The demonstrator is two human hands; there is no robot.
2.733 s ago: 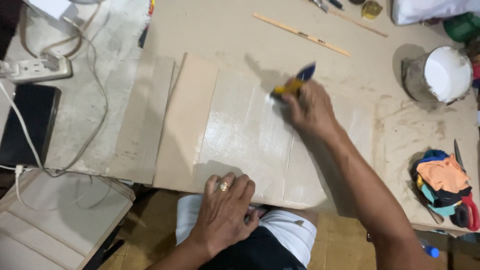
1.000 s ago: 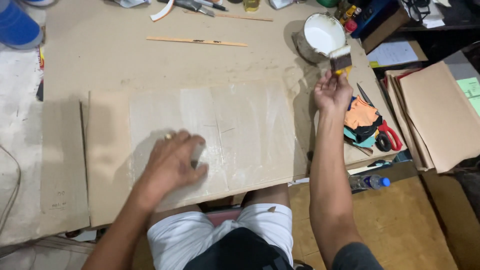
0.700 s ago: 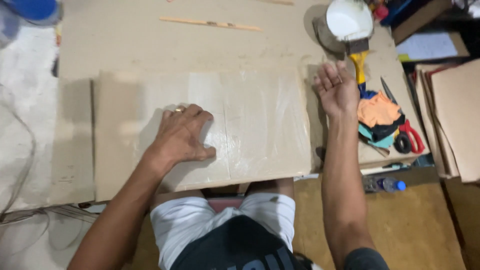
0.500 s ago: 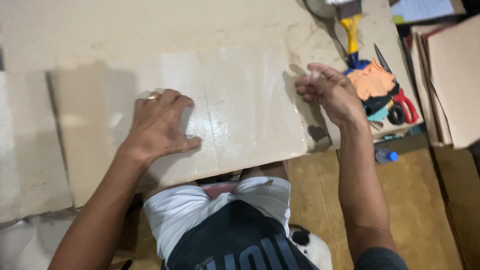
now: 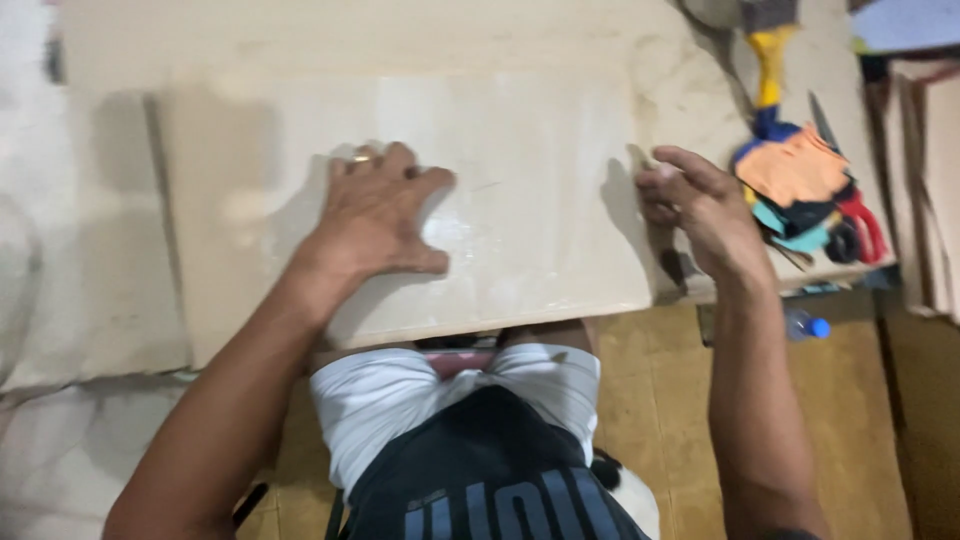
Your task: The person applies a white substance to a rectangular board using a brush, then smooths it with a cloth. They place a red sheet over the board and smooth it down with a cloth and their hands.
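Cardboard sheet [image 5: 520, 200] lay flat on table [image 5: 300, 40], surface glossy, seemingly wet. Your left hand [image 5: 385, 215] pressed spread on it; right hand [image 5: 700, 205] pinched right edge. Risks: smearing, sheet sliding, creasing.

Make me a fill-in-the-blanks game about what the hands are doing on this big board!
The left hand lies flat on the pale ____ board.
A ____ sits on one finger of the left hand.
The right hand is at the board's ____ edge.
The paintbrush above the right hand has a ____ handle.

Missing words: cardboard; ring; right; yellow
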